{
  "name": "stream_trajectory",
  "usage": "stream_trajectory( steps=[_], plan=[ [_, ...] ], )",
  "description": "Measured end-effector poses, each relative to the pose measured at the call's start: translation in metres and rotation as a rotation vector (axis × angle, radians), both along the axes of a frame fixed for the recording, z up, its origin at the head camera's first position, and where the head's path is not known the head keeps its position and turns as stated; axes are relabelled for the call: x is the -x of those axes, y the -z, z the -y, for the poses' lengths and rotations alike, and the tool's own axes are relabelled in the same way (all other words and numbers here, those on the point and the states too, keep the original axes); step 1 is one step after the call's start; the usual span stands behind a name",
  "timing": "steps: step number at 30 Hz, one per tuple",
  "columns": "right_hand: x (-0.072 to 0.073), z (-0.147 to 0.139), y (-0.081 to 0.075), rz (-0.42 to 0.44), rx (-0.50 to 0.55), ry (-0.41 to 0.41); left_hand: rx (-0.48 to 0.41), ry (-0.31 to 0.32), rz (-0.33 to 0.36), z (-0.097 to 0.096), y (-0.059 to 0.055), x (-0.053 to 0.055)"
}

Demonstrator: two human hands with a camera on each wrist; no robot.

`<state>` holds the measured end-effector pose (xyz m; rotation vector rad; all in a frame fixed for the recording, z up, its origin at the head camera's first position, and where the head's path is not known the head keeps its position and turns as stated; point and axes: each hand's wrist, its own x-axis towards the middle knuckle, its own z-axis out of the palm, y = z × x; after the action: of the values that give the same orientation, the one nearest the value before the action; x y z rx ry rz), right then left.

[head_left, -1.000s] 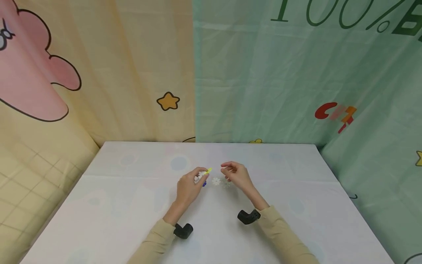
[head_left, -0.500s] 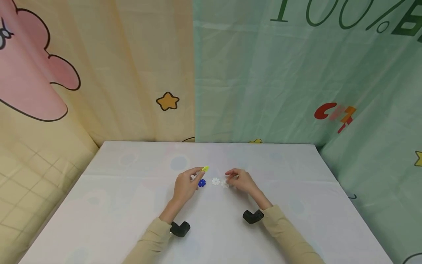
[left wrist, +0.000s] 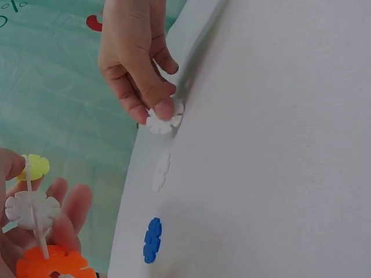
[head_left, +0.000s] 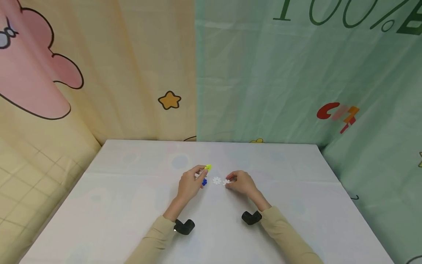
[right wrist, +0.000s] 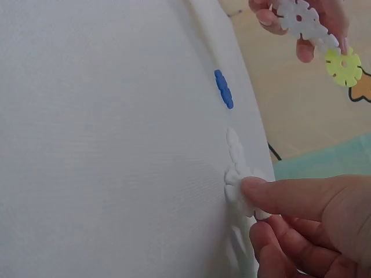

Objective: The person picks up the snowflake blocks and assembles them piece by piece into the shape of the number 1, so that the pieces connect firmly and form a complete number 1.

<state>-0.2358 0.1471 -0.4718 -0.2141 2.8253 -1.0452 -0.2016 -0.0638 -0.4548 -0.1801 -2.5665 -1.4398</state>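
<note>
My left hand (head_left: 188, 185) holds up a small group of joined plastic snowflake discs. In the left wrist view it has a yellow disc (left wrist: 37, 167), white discs (left wrist: 22, 211) and an orange disc (left wrist: 55, 262). The right hand (head_left: 243, 183) pinches a white snowflake disc (left wrist: 157, 125) between thumb and fingers, low over the tabletop. Between the hands, a loose white disc (head_left: 216, 180) lies on the table. Beside the left fingers lies a blue disc (left wrist: 152, 240), partly hidden by that hand in the head view.
The table (head_left: 217, 227) is covered with a pale cloth. Behind it hang a yellow curtain (head_left: 138, 73) and a green curtain (head_left: 257, 80). Each wrist wears a black camera mount, such as the left mount (head_left: 184, 227).
The right hand has come down from above the table to a white disc and now pinches it. The left hand moved slightly left, then back right, still holding the joined discs.
</note>
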Motion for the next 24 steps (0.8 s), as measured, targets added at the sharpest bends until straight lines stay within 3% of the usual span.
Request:
stream_trajectory(
  steps=[5, 10, 17, 24],
  plan=[
    [0.000, -0.001, -0.003, -0.007, 0.068, 0.020, -0.053, 0.023, -0.007, -0.004, 0.002, 0.001],
    [-0.001, 0.001, -0.007, -0.040, 0.129, 0.046, -0.067, 0.005, -0.018, -0.007, 0.004, 0.001],
    [-0.003, 0.008, -0.015, -0.163, 0.236, 0.124, -0.096, 0.007, -0.072, -0.009, 0.007, 0.002],
    [-0.005, 0.017, -0.030, -0.234, 0.429, 0.177, -0.075, -0.009, -0.113, -0.015, 0.006, 0.004]
  ],
)
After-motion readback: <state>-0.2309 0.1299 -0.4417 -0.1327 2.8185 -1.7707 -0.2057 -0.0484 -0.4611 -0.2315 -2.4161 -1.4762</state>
